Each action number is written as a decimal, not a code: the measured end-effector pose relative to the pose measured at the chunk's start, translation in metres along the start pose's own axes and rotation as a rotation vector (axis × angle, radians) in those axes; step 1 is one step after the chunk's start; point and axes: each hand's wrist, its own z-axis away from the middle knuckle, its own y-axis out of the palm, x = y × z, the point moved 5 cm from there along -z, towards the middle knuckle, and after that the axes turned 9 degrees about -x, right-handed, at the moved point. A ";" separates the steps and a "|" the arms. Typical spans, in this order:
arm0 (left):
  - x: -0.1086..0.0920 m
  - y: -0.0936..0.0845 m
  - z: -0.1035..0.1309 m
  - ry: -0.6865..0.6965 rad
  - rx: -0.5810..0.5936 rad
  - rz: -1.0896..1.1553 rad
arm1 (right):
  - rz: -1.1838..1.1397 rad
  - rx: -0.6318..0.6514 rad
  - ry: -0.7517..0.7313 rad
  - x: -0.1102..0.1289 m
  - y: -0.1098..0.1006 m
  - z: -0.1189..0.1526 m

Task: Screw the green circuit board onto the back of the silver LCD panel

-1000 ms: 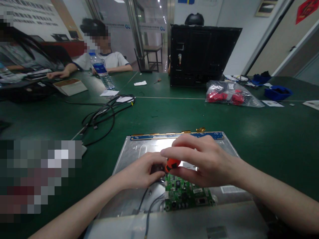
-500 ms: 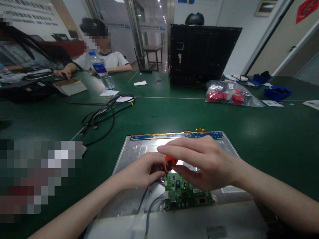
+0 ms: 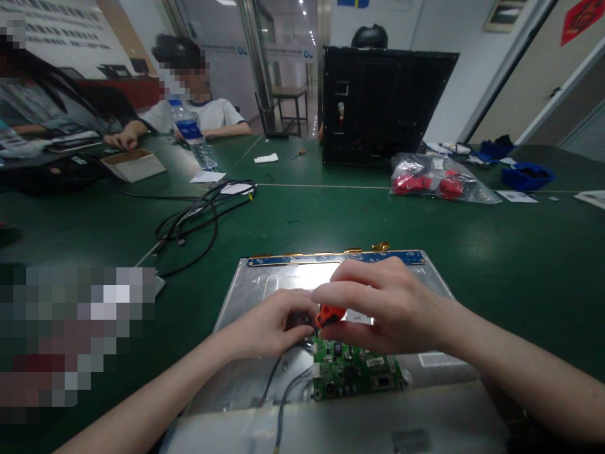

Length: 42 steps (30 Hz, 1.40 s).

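Note:
An orange and black screwdriver handle (image 3: 331, 314) stands over the upper left of a green circuit board (image 3: 350, 372). My right hand (image 3: 385, 306) has its fingers and thumb closed around that handle. On the other side, my left hand (image 3: 276, 321) is pinched at the handle's lower end, thumb and forefinger curled in. The screwdriver's shaft and tip are hidden by the fingers. Beneath both hands lies a silver metal panel (image 3: 246, 296), bearing the board, with a blue circuit strip (image 3: 331, 259) along its far edge. Grey cables (image 3: 283, 403) run from the board's left side.
Black cables (image 3: 208, 214) lie coiled at the left on the green table (image 3: 331, 217). Farther back are a water bottle (image 3: 191, 135), a black monitor-like casing (image 3: 382, 107) and a clear bag with red items (image 3: 435, 180). A person (image 3: 203, 116) sits across at the left.
My right fingers have curled in and drawn back slightly to the right, and the screwdriver handle has turned and tilted right. My left hand has stayed put.

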 end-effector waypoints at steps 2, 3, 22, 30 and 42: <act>0.000 0.000 0.000 -0.008 -0.001 -0.001 | -0.005 0.010 0.009 -0.001 0.000 0.000; -0.001 0.000 0.000 -0.012 -0.002 0.004 | -0.009 0.015 0.011 -0.001 0.000 -0.001; -0.001 0.000 0.000 -0.008 -0.003 -0.015 | 0.022 0.024 0.021 0.000 -0.001 0.000; -0.003 -0.003 -0.001 -0.002 -0.009 0.013 | 0.048 0.042 0.007 -0.001 0.001 -0.001; -0.007 -0.002 -0.002 0.020 -0.014 0.039 | -0.013 -0.038 0.001 0.003 -0.004 -0.003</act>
